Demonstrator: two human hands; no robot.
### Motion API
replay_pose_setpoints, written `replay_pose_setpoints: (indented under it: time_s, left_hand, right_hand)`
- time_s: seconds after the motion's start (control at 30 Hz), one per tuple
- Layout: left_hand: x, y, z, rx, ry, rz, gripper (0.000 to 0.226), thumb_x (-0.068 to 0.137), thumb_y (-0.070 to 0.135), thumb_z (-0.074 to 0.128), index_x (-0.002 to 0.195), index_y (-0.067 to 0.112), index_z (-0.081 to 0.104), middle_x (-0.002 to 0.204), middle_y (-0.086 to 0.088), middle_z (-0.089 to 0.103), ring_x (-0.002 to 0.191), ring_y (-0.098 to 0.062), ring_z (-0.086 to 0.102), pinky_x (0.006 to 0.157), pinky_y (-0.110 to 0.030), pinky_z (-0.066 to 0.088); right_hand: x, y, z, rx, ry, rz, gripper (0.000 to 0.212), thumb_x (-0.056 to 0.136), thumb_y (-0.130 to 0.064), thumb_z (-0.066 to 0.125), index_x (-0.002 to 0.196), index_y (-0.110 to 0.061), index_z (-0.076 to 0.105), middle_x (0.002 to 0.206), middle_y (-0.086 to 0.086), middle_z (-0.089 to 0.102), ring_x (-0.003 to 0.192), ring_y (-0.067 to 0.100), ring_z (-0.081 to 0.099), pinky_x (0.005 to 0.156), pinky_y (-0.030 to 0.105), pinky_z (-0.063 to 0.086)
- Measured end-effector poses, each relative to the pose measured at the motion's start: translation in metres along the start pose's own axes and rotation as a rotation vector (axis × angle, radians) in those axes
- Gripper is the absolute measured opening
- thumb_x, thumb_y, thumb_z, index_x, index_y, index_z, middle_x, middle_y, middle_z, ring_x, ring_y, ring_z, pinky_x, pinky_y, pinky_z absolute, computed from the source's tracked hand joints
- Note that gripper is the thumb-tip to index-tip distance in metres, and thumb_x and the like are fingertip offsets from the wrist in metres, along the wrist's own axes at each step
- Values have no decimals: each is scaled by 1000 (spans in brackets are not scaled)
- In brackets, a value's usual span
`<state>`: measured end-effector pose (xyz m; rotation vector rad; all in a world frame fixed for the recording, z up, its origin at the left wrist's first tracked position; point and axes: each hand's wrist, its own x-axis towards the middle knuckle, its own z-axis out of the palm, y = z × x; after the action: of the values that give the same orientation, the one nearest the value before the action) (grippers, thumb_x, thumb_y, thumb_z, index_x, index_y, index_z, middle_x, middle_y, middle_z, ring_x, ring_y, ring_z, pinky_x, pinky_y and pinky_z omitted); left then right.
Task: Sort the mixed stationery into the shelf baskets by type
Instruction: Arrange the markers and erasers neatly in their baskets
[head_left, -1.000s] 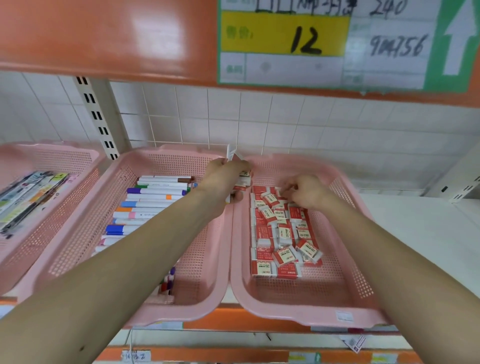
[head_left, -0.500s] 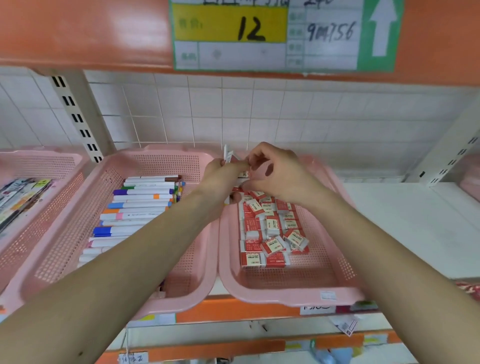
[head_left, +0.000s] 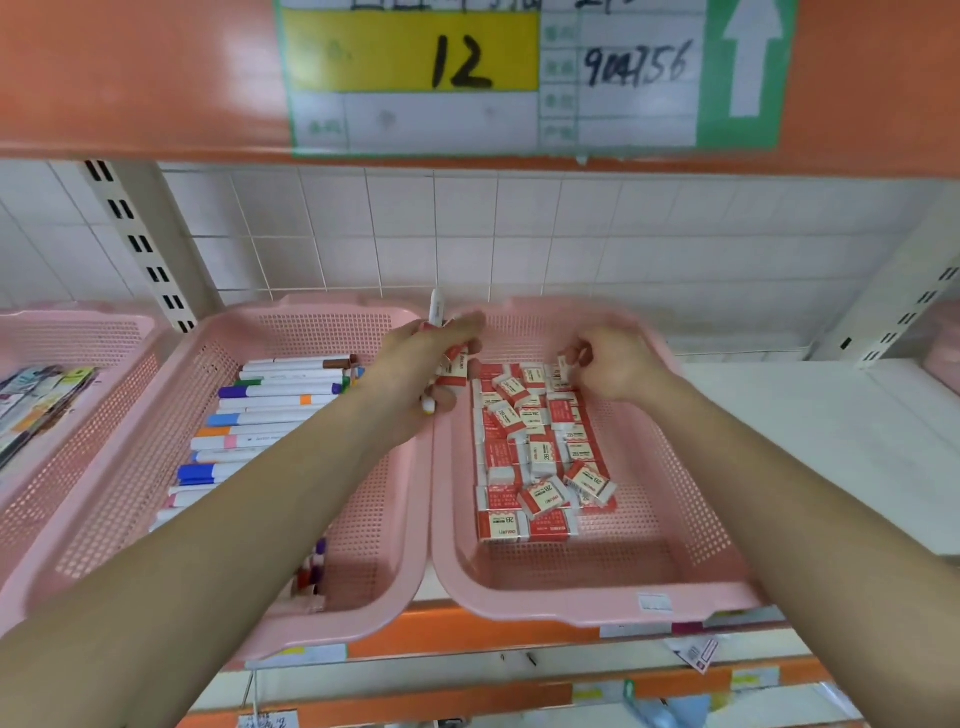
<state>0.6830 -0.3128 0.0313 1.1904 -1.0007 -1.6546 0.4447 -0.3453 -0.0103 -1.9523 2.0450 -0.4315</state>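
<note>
My left hand (head_left: 415, 369) hovers between two pink baskets and grips a white marker (head_left: 435, 309) that sticks up, together with a red-and-white eraser (head_left: 456, 368). My right hand (head_left: 613, 364) is over the far end of the right basket (head_left: 691, 561) and pinches one eraser (head_left: 563, 364) above the pile of red-and-white erasers (head_left: 535, 457). The middle basket (head_left: 218, 332) holds several white markers (head_left: 275, 410) with coloured caps, lying side by side.
A third pink basket (head_left: 78, 332) at the far left holds flat packets. The orange shelf above carries a label reading 12 (head_left: 462, 62). White shelf surface (head_left: 831, 431) lies to the right of the eraser basket. A slotted upright (head_left: 140, 244) stands behind the baskets.
My right hand took an eraser from my left hand's bundle and moved right and down to the far end of the eraser basket. My left hand stayed in place.
</note>
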Motion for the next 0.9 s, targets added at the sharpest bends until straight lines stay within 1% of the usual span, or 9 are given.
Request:
replay_pose_setpoints:
  time_s: [0.13, 0.23, 0.33, 0.4, 0.47, 0.53, 0.7, 0.8, 0.9]
  left_hand:
    - [-2, 3, -1, -124, -92, -66, 21, 96, 27, 54, 86, 10, 59, 77, -7, 64, 69, -17, 52, 38, -17, 22]
    - [-3, 3, 2, -109, -109, -54, 21, 99, 19, 48, 87, 7, 60, 75, -7, 66, 66, -15, 52, 35, -16, 26]
    - [-5, 3, 9, -111, -112, -59, 19, 101, 19, 47, 94, 6, 59, 72, -6, 65, 56, -13, 52, 35, -16, 29]
    - [-5, 2, 15, -102, -103, -58, 16, 101, 19, 49, 96, 6, 56, 66, -4, 62, 49, -10, 49, 35, -16, 31]
    - [-5, 0, 20, -78, -99, -40, 16, 101, 19, 50, 95, 5, 56, 62, -4, 60, 46, -10, 51, 38, -17, 35]
    - [-6, -3, 26, -69, -108, -24, 16, 101, 17, 50, 97, 4, 58, 64, -4, 59, 47, -11, 52, 39, -19, 38]
    - [-8, -12, 37, -36, -102, -30, 16, 102, 16, 50, 95, 6, 61, 72, -7, 57, 50, -12, 49, 41, -18, 40]
    - [-12, -17, 38, -18, -84, -36, 17, 100, 16, 54, 98, 4, 65, 77, -10, 62, 49, -14, 59, 40, -20, 44]
    - [-17, -20, 37, -35, -77, -30, 13, 95, 12, 58, 90, 4, 67, 73, -9, 70, 53, -15, 66, 41, -20, 48]
  right_hand:
    - [0, 6, 15, 42, -96, 83, 9, 88, -10, 68, 86, -18, 66, 112, -2, 66, 93, 14, 58, 79, 24, 43]
    - [-4, -2, 4, 43, -86, 83, 12, 90, -10, 64, 88, -21, 66, 112, 0, 68, 93, 15, 58, 81, 26, 44]
    - [-14, -22, -17, 117, 71, -58, 12, 89, -26, 68, 101, -27, 66, 108, -9, 69, 91, 6, 62, 83, 26, 50]
    - [-31, -41, -32, 278, 67, -208, 26, 81, -48, 71, 103, -34, 64, 105, -21, 66, 92, -5, 62, 82, 23, 50]
    - [-48, -57, -43, 394, 18, -310, 37, 72, -56, 72, 103, -38, 65, 106, -24, 67, 95, -9, 62, 79, 21, 49]
    - [-60, -65, -45, 395, -3, -353, 36, 68, -53, 77, 99, -39, 65, 108, -21, 67, 98, -8, 61, 76, 17, 49]
    - [-73, -61, -31, 369, 122, -383, 26, 73, -22, 85, 95, -23, 71, 93, -12, 70, 88, -1, 62, 70, 6, 44]
    - [-79, -56, -29, 367, 130, -390, 20, 75, -24, 83, 89, -28, 70, 89, -16, 69, 86, -6, 62, 72, 5, 44]
    - [-81, -46, -30, 364, 142, -349, 19, 74, -31, 83, 86, -32, 69, 89, -17, 69, 86, -2, 63, 74, 14, 49]
